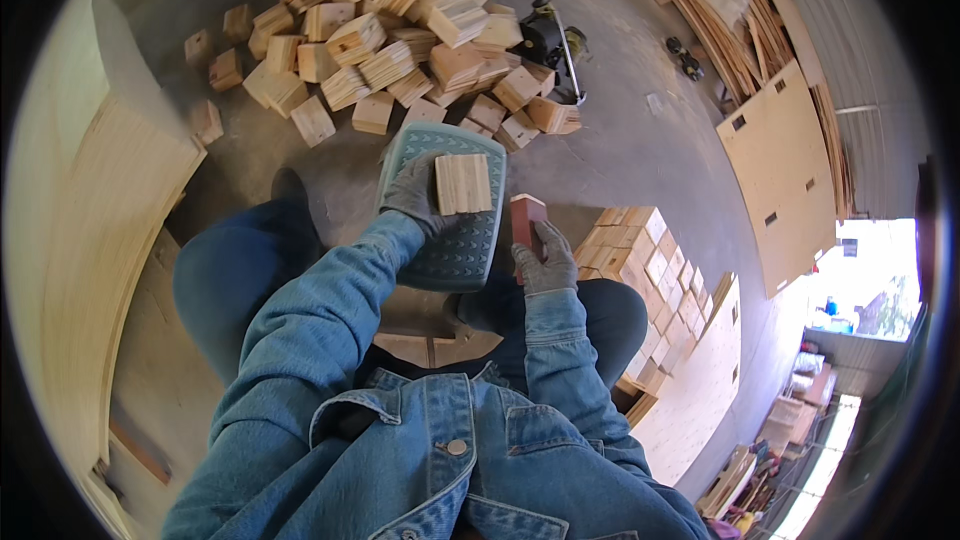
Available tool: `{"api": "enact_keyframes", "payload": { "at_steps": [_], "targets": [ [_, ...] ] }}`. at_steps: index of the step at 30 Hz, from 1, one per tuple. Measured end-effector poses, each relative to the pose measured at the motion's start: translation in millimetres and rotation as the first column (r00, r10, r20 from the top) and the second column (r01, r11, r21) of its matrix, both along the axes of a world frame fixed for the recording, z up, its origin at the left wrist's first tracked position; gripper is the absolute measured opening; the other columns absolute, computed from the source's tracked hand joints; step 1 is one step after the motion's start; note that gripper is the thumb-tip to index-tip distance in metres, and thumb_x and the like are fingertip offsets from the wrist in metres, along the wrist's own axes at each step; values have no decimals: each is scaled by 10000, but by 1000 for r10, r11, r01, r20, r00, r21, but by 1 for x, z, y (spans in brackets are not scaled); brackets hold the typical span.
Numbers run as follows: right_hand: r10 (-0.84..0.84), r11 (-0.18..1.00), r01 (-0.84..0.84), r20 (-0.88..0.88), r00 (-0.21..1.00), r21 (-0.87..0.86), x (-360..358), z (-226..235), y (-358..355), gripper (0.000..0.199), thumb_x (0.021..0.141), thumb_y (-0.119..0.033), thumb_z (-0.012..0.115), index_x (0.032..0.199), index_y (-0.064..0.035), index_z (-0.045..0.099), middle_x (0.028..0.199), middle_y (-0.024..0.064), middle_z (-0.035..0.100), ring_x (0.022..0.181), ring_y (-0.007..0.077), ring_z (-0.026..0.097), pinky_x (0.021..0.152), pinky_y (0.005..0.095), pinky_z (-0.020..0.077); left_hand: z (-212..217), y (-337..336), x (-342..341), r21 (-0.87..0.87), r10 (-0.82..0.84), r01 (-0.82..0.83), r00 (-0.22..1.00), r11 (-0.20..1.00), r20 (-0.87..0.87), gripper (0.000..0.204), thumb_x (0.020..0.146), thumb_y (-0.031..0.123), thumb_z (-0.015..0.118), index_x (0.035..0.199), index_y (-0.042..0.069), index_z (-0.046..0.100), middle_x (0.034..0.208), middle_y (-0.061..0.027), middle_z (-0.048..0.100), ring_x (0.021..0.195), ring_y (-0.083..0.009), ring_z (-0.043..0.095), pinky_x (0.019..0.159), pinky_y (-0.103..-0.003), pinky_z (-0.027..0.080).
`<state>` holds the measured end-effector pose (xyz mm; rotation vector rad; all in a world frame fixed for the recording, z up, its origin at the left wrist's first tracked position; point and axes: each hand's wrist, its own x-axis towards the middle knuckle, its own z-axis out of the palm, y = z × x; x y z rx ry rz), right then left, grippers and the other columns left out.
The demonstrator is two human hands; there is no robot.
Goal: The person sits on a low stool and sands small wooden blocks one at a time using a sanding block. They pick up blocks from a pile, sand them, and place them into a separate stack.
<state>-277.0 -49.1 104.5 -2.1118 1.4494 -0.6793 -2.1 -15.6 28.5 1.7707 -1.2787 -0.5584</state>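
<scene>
In a grey glove, my left hand grips a squarish plywood block by its left side. The block is over a grey-green plastic stool with a studded top, in front of my knees; whether it rests on the top I cannot tell. Just right of the stool, my gloved right hand is closed around a reddish-brown sanding block, held upright and apart from the plywood. The fingers of my left hand are partly hidden behind the block.
A loose heap of wooden blocks covers the floor beyond the stool, with a green-and-black power tool at its right. Stacked blocks stand by my right knee. Plywood panels lean at right; a tall plywood piece rises at left.
</scene>
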Motion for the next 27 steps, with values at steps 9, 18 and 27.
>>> {"api": "enact_keyframes", "payload": {
  "at_steps": [9, 18, 27],
  "targets": [
    [13, 999, -14, 25, 1000, 39, 11, 5, 9, 584, 803, -241, 902, 1327, -71, 711, 1428, 188, 650, 1279, 386, 647, 1103, 444, 524, -10, 22, -2, -59, -154, 177, 946, 982, 285, 1158, 576, 370, 973, 1555, 162, 389, 1551, -186, 463, 1452, -419, 439, 1236, -483, 391],
    [31, 987, -19, -74, 997, 159, 13, 25, 23, 594, 825, -314, 868, 1369, -137, 705, 1479, 134, 628, 1296, 391, 625, 1115, 468, 499, 33, 55, -12, -32, -285, 300, 930, 953, 231, 1051, 696, 355, 929, 1582, 170, 395, 1566, -196, 446, 1435, -426, 471, 1249, -449, 394],
    [58, 975, -30, -123, 991, 220, 10, 16, 21, 610, 830, -344, 860, 1384, -148, 696, 1504, 95, 615, 1329, 373, 601, 1153, 458, 469, 45, 33, -38, 86, 5, 133, 516, 987, -857, 986, 779, 417, 886, 1569, 107, 386, 1506, -148, 540, 1423, -330, 505, 1231, -439, 410]
  ]
}}
